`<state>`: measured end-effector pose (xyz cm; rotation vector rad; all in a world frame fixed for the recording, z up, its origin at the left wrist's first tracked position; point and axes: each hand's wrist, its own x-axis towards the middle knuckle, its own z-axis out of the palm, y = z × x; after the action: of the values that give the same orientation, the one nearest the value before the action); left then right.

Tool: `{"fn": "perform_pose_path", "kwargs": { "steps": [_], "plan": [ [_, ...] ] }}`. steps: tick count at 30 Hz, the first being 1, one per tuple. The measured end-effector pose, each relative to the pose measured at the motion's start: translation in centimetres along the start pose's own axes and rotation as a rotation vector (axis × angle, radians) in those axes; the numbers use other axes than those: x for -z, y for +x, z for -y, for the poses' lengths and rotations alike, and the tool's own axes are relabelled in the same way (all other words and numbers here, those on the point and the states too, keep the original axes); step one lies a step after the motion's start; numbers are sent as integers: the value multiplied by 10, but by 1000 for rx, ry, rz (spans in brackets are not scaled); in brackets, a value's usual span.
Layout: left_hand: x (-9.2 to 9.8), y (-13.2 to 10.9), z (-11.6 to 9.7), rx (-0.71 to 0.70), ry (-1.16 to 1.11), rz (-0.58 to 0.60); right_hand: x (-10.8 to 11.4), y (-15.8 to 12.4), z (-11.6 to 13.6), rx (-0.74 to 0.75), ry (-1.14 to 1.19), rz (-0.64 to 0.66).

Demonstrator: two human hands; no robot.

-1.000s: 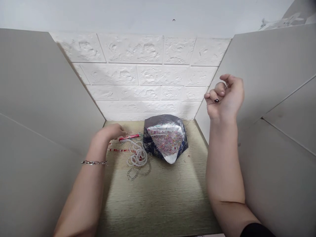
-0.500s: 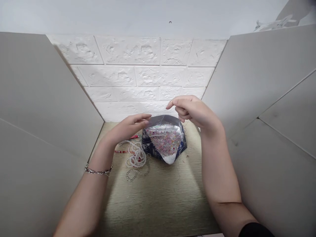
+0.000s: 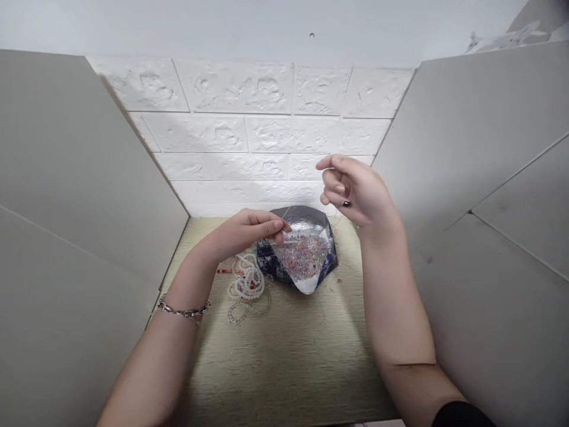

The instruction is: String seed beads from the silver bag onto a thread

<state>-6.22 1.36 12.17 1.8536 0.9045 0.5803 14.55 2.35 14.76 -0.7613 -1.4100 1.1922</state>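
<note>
An open dark blue foil bag (image 3: pixel 326 261) lies at the back of the wooden table (image 3: pixel 288 356), full of tiny pink and mixed-colour beads (image 3: pixel 304 255). My left hand (image 3: pixel 249 231) hovers at the bag's left edge, thumb and fingers pinched together over the beads. A very thin thread seems to run up from that pinch. My right hand (image 3: pixel 355 190) is raised above the bag's right side, fingers curled and thumb against the index finger, as if pinching the thread's other end. White bead strands (image 3: pixel 246 284) lie left of the bag, under my left wrist.
A short red bead strand (image 3: pixel 224 271) lies beside the white strands. Grey panels (image 3: pixel 66 207) wall in the table on the left and on the right (image 3: pixel 480 178). A white brick-pattern wall (image 3: pixel 249 136) closes the back.
My left hand moved from the red pen area to the bag's edge and pinched shut. My right hand came down from high on the right to above the bag.
</note>
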Motion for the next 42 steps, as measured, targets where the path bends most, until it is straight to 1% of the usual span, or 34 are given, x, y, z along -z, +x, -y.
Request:
{"fn": "perform_pose_path", "kwargs": {
  "steps": [3,5,7,9,13,17,22,24,26,28,30,31,33,35,38,42],
  "plan": [
    [3,-1,1,35,-15,-27,12,6,-2,34,86,-171],
    [3,-3,0,56,-4,-40,19,7,-3,16,77,-233],
    [3,-4,-1,87,-3,-56,24,7,-4,-43,-1,-238],
    [2,-4,-3,120,-8,-75,25,6,-4,-109,-105,-209],
    [0,-3,-4,158,36,-115,23,3,-2,-184,-295,-98],
    [2,-2,-3,163,65,-131,20,-2,3,-244,-509,36],
    [1,-2,-4,144,55,-149,11,-5,0,-276,-858,185],
    [1,-3,-5,144,40,-159,6,-4,-5,-262,-931,243],
    [1,-3,-5,150,31,-167,1,-2,-9,-181,-928,286],
    [2,-4,-5,153,28,-166,-5,0,-12,-67,-895,360],
    [3,-4,-4,150,30,-163,-9,2,-14,21,-868,500],
    [3,-4,-4,146,32,-161,-11,3,-15,38,-858,582],
    [4,-4,-3,140,34,-156,-14,4,-17,20,-837,717],
    [5,-4,-2,137,28,-150,-16,6,-20,-47,-807,781],
    [8,-5,-1,150,21,-123,-18,8,-24,-139,-761,768],
    [14,-7,2,163,57,-44,-17,8,-22,-182,-686,755]
  ]
}}
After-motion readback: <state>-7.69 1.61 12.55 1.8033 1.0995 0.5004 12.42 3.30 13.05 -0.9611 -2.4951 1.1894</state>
